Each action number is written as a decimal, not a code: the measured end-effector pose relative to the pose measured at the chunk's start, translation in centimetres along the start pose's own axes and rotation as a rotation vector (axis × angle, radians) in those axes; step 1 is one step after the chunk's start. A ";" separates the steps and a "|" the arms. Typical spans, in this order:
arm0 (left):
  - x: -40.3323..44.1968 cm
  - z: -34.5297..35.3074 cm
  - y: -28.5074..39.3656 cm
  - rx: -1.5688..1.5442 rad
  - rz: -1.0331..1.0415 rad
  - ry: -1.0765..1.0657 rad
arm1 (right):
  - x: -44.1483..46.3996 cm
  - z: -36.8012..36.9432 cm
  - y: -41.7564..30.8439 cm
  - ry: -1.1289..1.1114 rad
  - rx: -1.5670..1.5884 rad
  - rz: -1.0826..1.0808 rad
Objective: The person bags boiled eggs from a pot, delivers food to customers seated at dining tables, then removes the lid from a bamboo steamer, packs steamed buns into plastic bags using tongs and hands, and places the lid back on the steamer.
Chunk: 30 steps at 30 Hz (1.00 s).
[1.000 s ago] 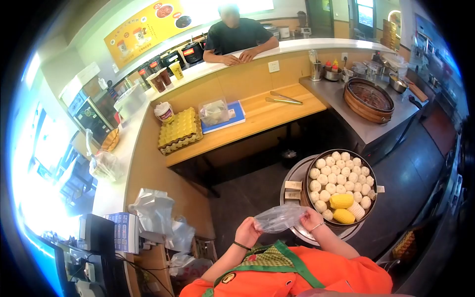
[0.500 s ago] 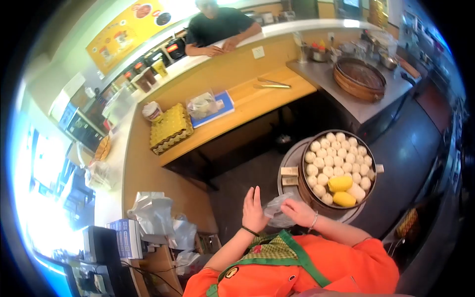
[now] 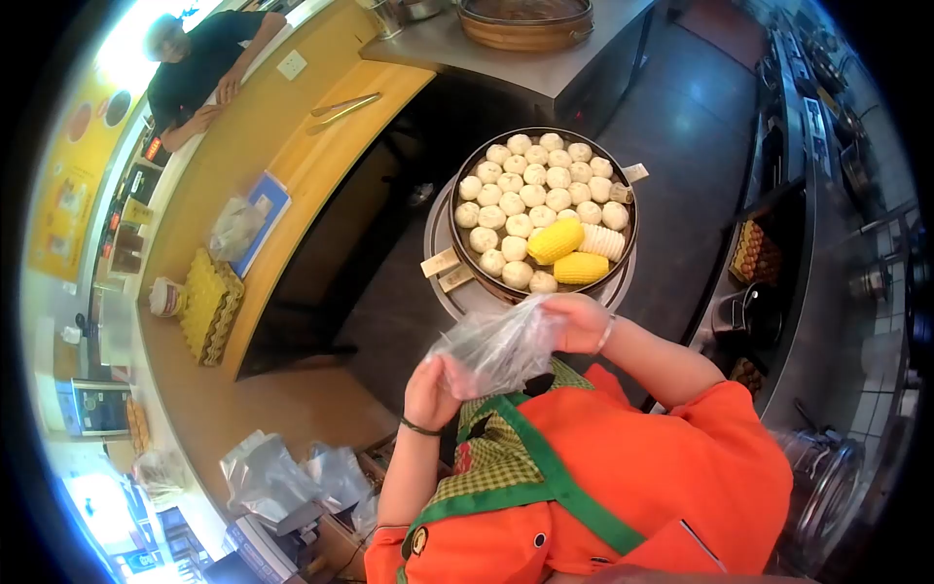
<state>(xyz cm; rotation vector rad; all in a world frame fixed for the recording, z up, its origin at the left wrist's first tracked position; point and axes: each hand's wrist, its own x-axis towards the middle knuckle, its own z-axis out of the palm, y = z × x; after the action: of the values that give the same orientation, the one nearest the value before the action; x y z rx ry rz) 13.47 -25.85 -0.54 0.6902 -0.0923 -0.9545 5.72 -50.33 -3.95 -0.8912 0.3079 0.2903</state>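
Note:
A clear plastic bag (image 3: 501,347) is stretched between my two hands, in front of my chest. My left hand (image 3: 431,391), with a dark band at the wrist, has its fingers closed on the bag's left side. At the bag's right end my right hand (image 3: 580,321), with a bracelet, grips it near the steamer's lower edge. The round steamer (image 3: 465,255) holds several white buns (image 3: 532,195), yellow corn pieces (image 3: 581,268) and a whitish ridged piece (image 3: 602,241).
Tongs (image 3: 342,112), a blue folder (image 3: 263,222) and egg trays (image 3: 209,307) lie on the wooden table (image 3: 292,165). A person (image 3: 199,73) leans on the counter. Another steamer (image 3: 525,24) stands on the metal counter. Plastic bags (image 3: 272,479) hang at lower left.
The view has turned right, so the room appears tilted. My left hand, open half a second ago, has closed on the bag, which is now spread wider between both hands.

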 end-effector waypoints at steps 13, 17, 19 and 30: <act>6.0 10.5 5.3 1.373 -0.039 -0.775 | -0.2 -1.3 -8.1 -0.256 -1.895 0.097; 8.1 8.1 -1.0 2.140 0.235 -0.677 | 2.1 -5.1 -8.6 0.007 -2.469 -0.128; 9.5 5.7 -3.6 2.210 0.426 -0.575 | 2.6 -5.8 -8.4 0.024 -2.524 -0.103; 8.7 4.8 -6.9 2.633 0.271 -0.522 | -1.2 -7.9 0.4 -0.224 -2.282 -0.732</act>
<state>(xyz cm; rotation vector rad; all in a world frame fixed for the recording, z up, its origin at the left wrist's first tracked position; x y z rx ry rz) 11.86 -37.63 -2.73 2.5803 -2.0915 -0.1258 3.37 -56.50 -8.39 -3.0441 -0.8475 -0.1018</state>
